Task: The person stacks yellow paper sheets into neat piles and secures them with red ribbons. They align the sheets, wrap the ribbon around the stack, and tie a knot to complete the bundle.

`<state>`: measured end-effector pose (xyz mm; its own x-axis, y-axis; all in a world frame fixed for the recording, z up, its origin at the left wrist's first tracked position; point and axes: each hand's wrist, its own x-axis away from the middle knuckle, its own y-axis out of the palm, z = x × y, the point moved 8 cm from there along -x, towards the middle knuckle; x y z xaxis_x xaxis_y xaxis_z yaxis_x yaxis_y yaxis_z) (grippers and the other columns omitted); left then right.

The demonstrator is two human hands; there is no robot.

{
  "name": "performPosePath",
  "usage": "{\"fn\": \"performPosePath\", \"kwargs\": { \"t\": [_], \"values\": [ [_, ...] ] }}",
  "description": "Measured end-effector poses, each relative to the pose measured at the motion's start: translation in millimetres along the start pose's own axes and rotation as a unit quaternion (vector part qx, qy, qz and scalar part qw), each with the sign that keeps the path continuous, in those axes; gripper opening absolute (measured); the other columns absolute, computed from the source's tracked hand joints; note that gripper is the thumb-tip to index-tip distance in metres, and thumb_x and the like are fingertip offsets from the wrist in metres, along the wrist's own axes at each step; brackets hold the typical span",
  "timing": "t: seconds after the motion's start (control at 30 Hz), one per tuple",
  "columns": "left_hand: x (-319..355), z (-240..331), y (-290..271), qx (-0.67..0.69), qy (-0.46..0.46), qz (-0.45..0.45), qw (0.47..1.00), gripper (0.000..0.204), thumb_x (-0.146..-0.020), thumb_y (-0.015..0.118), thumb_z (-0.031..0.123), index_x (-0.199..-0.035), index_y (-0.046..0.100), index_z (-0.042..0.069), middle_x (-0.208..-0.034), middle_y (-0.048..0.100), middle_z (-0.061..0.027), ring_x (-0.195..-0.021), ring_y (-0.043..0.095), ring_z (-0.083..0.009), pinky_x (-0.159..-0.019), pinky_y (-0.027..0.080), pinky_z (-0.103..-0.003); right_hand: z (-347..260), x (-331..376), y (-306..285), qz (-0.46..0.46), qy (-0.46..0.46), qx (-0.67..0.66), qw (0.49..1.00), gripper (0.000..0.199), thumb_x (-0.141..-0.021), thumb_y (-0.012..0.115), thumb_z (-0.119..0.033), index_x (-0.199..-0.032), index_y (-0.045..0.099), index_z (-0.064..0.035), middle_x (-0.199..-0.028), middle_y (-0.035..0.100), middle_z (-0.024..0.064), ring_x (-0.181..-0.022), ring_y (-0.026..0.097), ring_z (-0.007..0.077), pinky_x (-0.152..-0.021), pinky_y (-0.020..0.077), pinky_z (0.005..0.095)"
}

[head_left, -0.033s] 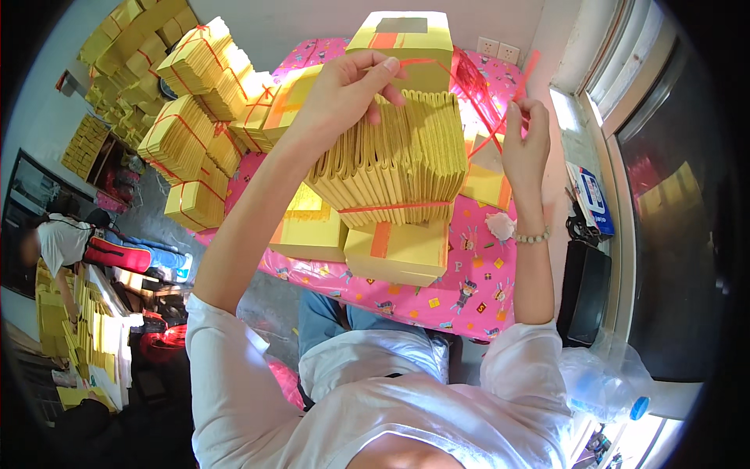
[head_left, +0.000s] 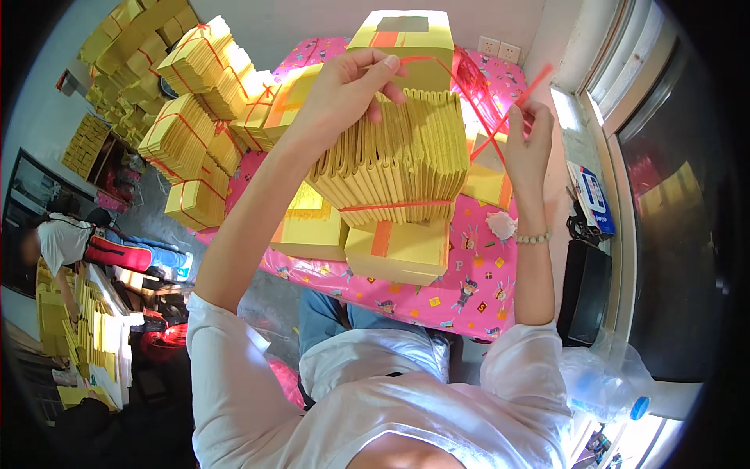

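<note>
The person's right hand [head_left: 530, 142] has edged a little to the right since the earlier view, carrying the tip of the red ribbon [head_left: 537, 85] along; its fingers are curled closed on that ribbon; the left hand [head_left: 358, 87] looks unmoved, thumb and fingertips pinched on the ribbon's other stretch, above the stack of folded yellow paper [head_left: 391, 152]; the stack sits over yellow boxes [head_left: 402, 254] on a pink tablecloth [head_left: 422, 306] printed with cartoon figures and lettering; rightward I see a printed blue-and-white packet [head_left: 597, 199]; farther back, a tall yellow box [head_left: 430, 66] bears a grey label [head_left: 402, 24].
</note>
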<state>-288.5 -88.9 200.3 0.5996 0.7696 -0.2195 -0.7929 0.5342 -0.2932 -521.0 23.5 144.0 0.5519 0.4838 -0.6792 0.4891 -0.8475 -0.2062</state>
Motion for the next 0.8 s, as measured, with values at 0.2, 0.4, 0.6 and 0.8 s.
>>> {"fn": "performPosePath", "kwargs": {
  "t": [0.2, 0.4, 0.6, 0.8],
  "values": [
    [-1.9, -7.1, -4.5, 0.010, -0.006, 0.006, 1.000, 0.030, -0.095, 0.053, 0.033, -0.101, 0.064, 0.006, -0.071, 0.063, 0.0003, -0.049, 0.045, -0.0025, -0.049, 0.038, -0.017, -15.5, 33.8, -8.1, 0.060, 0.038, -0.122, 0.990, 0.035, -0.093, 0.057, -0.024, -0.115, 0.049, 0.0020, -0.107, 0.051, 0.0090, -0.097, 0.052, 0.0171, -0.088, 0.0419, 0.0314],
    [-6.1, -0.9, 13.5, -0.024, -0.006, -0.055, 0.998, 0.030, -0.095, 0.053, 0.034, -0.102, 0.064, 0.007, -0.068, 0.060, 0.0032, -0.052, 0.045, -0.0019, -0.050, 0.036, -0.018, -11.7, 51.3, 48.3, -0.075, 0.287, -0.428, 0.854, 0.029, -0.095, 0.053, -0.024, -0.114, 0.051, -0.0018, -0.104, 0.054, 0.0046, -0.094, 0.051, 0.0096, -0.083, 0.0436, 0.0249],
    [-0.9, 0.0, 29.8, -0.108, 0.067, -0.083, 0.988, 0.037, -0.091, 0.059, 0.036, -0.118, 0.063, 0.013, -0.062, 0.048, 0.0068, -0.056, 0.042, -0.0045, -0.052, 0.033, -0.023, -36.2, 49.4, 66.3, -0.137, 0.226, -0.408, 0.874, 0.026, -0.098, 0.045, -0.021, -0.117, 0.049, -0.0037, -0.108, 0.049, 0.0054, -0.104, 0.045, 0.0123, -0.094, 0.0364, 0.0278],
    [8.5, 14.6, 46.9, -0.362, 0.154, -0.103, 0.914, 0.046, -0.083, 0.065, 0.047, -0.121, 0.064, 0.021, -0.058, 0.045, 0.0026, -0.055, 0.045, -0.0077, -0.050, 0.032, -0.028, -35.1, 50.0, 68.1, -0.138, 0.211, -0.380, 0.890, 0.027, -0.098, 0.043, -0.022, -0.117, 0.049, -0.0038, -0.104, 0.049, 0.0048, -0.103, 0.044, 0.0134, -0.093, 0.0367, 0.0288]
  ]
}}
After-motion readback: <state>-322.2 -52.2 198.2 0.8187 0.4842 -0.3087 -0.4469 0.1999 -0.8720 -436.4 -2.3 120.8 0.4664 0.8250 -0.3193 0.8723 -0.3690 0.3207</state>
